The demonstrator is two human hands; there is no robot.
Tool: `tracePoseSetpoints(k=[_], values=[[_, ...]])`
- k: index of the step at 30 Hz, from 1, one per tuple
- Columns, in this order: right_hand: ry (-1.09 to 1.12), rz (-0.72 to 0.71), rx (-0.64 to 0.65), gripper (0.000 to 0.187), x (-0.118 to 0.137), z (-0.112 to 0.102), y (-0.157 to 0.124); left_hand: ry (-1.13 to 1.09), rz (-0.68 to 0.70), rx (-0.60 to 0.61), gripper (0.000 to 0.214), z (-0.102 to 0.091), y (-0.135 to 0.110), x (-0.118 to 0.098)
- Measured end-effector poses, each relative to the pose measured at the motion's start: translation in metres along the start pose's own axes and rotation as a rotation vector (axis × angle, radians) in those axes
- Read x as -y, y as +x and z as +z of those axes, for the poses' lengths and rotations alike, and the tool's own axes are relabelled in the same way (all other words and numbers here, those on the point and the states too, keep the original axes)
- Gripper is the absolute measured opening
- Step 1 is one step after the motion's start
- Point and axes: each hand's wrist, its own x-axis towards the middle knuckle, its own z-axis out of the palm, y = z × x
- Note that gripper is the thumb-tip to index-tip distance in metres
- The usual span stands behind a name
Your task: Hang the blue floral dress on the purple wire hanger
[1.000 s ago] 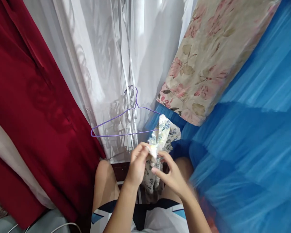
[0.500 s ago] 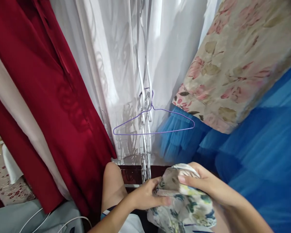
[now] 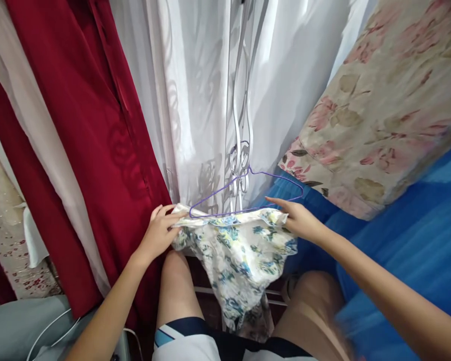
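Floral-print garment (image 3: 244,250) drawn wide along a purple wire hanger (image 3: 249,169)

Nearest the camera are the wearer's shorts (image 3: 188,348), white with navy and light-blue panels, and two bare knees set apart. The garment hangs between and above the knees, held up by both hands, its body narrowing downward. The left hand (image 3: 160,230) pinches one end of the upper edge between thumb and fingers. The right hand (image 3: 298,218) grips the other end, one digit stretched out near the hanger; its remaining fingers are partly hidden by cloth.

The upper edge runs along the hanger's lower bar, whose left corner overlaps the fabric. Whether cloth and wire are joined anywhere cannot be told.

Work looks partway along: the edge is opened out and lined up with the bar, but the cloth is not over the hanger's sloping shoulders, and neither hand has let go. The hands seem to bear the garment's weight.

Farther off, the hanger's hook is caught among white scrolled metal bars (image 3: 235,110). Behind those falls a white drape (image 3: 199,90), flanked by red fabric (image 3: 97,150) on one side and, on the other, beige rose-print cloth (image 3: 383,110) and blue tulle (image 3: 406,250).

No brand, label or writing is legible anywhere.
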Motion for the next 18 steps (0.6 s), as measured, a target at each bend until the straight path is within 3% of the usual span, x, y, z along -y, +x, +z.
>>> tracePoseSetpoints(k=[4, 9, 11, 12, 15, 16, 18], values=[[-0.078, -0.041, 0.048, 0.02, -0.018, 0.024, 0.011, -0.059, 0.063, -0.039, 0.034, -0.012, 0.035, -0.015], [0.044, -0.096, 0.162, 0.023, -0.025, 0.039, -0.008, -0.252, 0.024, -0.09, 0.028, 0.012, 0.079, -0.04], [0.089, -0.108, 0.062, 0.033, -0.031, 0.03, -0.02, -0.288, -0.057, -0.128, 0.038, 0.023, 0.09, -0.046], [0.09, -0.085, -0.047, 0.042, -0.037, 0.022, -0.024, -0.33, -0.093, -0.133, 0.042, 0.027, 0.093, -0.048], [0.034, 0.056, -0.391, 0.075, -0.063, -0.008, -0.024, -0.556, -0.179, -0.016, 0.044, 0.034, 0.097, -0.048], [0.015, 0.084, -0.416, 0.08, -0.073, -0.018, -0.019, -0.641, -0.208, 0.06, 0.043, 0.034, 0.097, -0.046], [0.002, 0.068, -0.311, 0.073, -0.087, -0.039, -0.004, -0.805, -0.275, 0.202, 0.038, 0.031, 0.097, -0.042]])
